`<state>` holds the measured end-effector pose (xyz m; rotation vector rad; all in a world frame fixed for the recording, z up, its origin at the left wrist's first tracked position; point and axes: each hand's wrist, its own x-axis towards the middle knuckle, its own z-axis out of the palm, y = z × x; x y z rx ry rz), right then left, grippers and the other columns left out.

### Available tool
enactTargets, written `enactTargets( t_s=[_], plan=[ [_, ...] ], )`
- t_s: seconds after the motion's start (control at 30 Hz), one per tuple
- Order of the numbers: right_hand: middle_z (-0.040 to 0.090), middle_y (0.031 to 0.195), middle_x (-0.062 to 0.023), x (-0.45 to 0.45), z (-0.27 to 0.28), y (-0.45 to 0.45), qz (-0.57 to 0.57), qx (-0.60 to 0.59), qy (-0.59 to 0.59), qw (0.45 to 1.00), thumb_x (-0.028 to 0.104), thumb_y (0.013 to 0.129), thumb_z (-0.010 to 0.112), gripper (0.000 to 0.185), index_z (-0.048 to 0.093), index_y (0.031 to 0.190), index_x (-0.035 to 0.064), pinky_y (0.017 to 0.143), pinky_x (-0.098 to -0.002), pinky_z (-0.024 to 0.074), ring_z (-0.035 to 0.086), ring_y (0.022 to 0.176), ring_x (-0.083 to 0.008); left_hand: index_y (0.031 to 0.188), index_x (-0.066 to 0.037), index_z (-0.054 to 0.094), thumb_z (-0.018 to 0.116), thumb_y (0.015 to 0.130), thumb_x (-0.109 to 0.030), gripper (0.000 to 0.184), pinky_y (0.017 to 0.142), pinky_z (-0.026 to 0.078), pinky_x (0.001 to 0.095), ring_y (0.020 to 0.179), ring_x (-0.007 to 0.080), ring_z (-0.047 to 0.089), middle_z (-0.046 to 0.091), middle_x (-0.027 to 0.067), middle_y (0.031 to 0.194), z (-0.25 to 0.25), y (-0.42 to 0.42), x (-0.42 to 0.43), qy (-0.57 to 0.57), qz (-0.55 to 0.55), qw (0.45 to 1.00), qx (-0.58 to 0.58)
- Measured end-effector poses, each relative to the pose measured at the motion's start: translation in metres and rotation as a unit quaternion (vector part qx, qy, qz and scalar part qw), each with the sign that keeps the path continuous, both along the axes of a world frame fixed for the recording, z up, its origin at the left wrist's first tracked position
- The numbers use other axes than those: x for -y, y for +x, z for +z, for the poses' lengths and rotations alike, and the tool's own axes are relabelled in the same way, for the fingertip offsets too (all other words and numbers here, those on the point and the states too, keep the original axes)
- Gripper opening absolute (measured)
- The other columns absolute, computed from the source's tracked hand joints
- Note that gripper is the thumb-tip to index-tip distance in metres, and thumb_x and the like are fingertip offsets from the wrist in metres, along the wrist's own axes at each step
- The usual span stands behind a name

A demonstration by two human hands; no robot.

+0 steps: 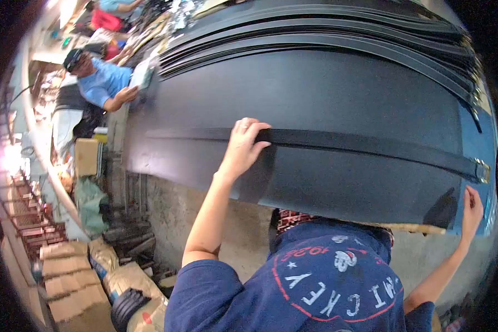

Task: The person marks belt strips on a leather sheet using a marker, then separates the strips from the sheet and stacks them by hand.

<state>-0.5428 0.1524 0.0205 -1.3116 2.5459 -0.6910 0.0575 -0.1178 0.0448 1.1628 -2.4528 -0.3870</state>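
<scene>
A long black belt [337,141] lies stretched across a dark, sheet-covered table. At its right end is a metal buckle [482,171]. My left hand [242,145] is on the belt, thumb at the near edge and fingers at the far edge, gripping it across its width. Close below the buckle, at the right end of the table, my right hand [472,209] has its fingers drawn together. Whatever it may hold is too small to make out.
Several more black belts [315,34] lie stacked along the far side of the table [315,88]. A person in a blue shirt [102,80] holds a pale flat item at the left end. Cardboard boxes [74,282] and a black bundle [130,305] stand at lower left.
</scene>
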Motion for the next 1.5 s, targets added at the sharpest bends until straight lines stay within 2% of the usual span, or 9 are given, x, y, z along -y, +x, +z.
enactTargets(
  t_s=[0.23,0.4,0.6,1.0,1.1,1.17,1.23,1.3,1.5],
  plan=[
    [0.06,0.115,-0.0082,-0.003,-0.051,-0.065,-0.018,-0.012,0.01,1.0,0.022,0.097,0.05,0.036,0.051,0.13,0.007,0.084,-0.0291,0.0432,0.054,0.095,-0.0162,0.105,-0.006,0.058,0.073,0.068,-0.008,0.039,0.091,0.04,0.0417,0.101,0.0329,0.049,0.052,0.0132,0.102,-0.01,0.005,-0.001,-0.018,0.0,0.999,-0.045],
    [0.044,0.138,-0.006,0.035,-0.042,-0.044,0.043,-0.049,-0.099,0.993,0.03,0.099,0.043,0.044,0.039,0.141,0.0166,0.06,-0.0228,0.0385,0.047,0.081,-0.0129,0.109,-0.008,0.056,0.071,0.071,-0.01,0.041,0.1,0.034,0.0441,0.103,0.0308,0.048,0.049,0.0114,0.103,-0.014,0.008,-0.005,-0.032,-0.005,0.998,-0.049],
    [0.038,0.144,-0.013,0.061,-0.055,-0.077,0.07,0.077,0.046,0.994,0.033,0.101,0.035,0.047,0.038,0.14,0.0063,0.111,-0.0387,0.0257,0.037,0.132,-0.0265,0.112,-0.01,0.055,0.07,0.072,-0.011,0.043,0.105,0.03,0.0453,0.109,0.0282,0.046,0.048,0.0098,0.106,-0.014,0.009,-0.005,-0.02,-0.008,0.999,-0.041],
    [0.031,0.147,-0.0169,0.075,-0.069,-0.117,0.141,-0.215,0.272,0.927,0.031,0.102,0.025,0.046,0.035,0.142,0.0117,0.11,-0.0375,0.0245,0.031,0.135,-0.0319,0.109,-0.011,0.057,0.072,0.07,-0.01,0.041,0.102,0.033,0.0432,0.106,0.0266,0.047,0.048,0.0089,0.102,-0.019,0.009,-0.008,-0.052,-0.016,0.997,-0.051],
    [0.028,0.149,-0.0168,0.083,-0.065,-0.105,0.054,-0.098,0.217,0.97,0.028,0.102,0.025,0.045,0.032,0.144,0.0157,0.11,-0.0379,0.0259,0.031,0.135,-0.0321,0.105,-0.01,0.06,0.074,0.068,-0.014,0.039,0.097,0.037,0.0411,0.104,0.0265,0.049,0.05,0.0093,0.1,-0.022,0.01,-0.005,-0.063,-0.022,0.996,-0.054],
    [0.028,0.148,-0.0188,0.074,-0.074,-0.115,0.092,-0.28,0.262,0.919,0.022,0.1,0.026,0.046,0.027,0.146,0.0193,0.108,-0.0388,0.0285,0.035,0.131,-0.0356,0.101,-0.009,0.061,0.075,0.067,-0.018,0.038,0.093,0.041,0.0404,0.1,0.0274,0.052,0.052,0.0102,0.097,-0.018,0.019,-0.005,-0.056,-0.036,0.995,-0.071],
    [0.034,0.143,-0.0221,0.061,-0.099,-0.124,-0.046,-0.089,0.079,0.992,0.018,0.099,0.031,0.046,0.029,0.146,0.0178,0.108,-0.0402,0.0294,0.038,0.13,-0.0357,0.098,-0.008,0.063,0.076,0.065,-0.022,0.038,0.089,0.044,0.0408,0.098,0.0303,0.055,0.058,0.0124,0.097,-0.002,0.042,-0.004,-0.034,-0.006,0.999,-0.041],
    [0.051,0.078,-0.0068,0.073,-0.03,0.01,-0.243,0.071,-0.107,0.961,0.048,0.089,0.055,0.043,0.056,0.104,0.0083,0.047,-0.0331,0.0412,0.049,0.063,-0.0178,0.092,-0.008,0.068,0.076,0.064,-0.012,0.03,0.088,0.045,0.0413,0.102,0.0314,0.057,0.061,0.0125,0.11,-0.004,0.079,-0.007,-0.065,0.078,0.994,0.034],
    [0.051,0.076,-0.0048,0.027,-0.042,0.013,-0.23,-0.047,-0.219,0.947,0.016,0.082,0.069,0.032,0.056,0.107,0.0032,0.052,-0.0264,0.0429,0.046,0.057,-0.0118,0.107,-0.008,0.066,0.055,0.09,-0.024,0.026,0.105,0.03,0.0437,0.123,0.0311,0.037,0.046,0.0146,0.132,-0.055,0.167,-0.002,0.005,0.302,0.935,-0.187]
  ],
)
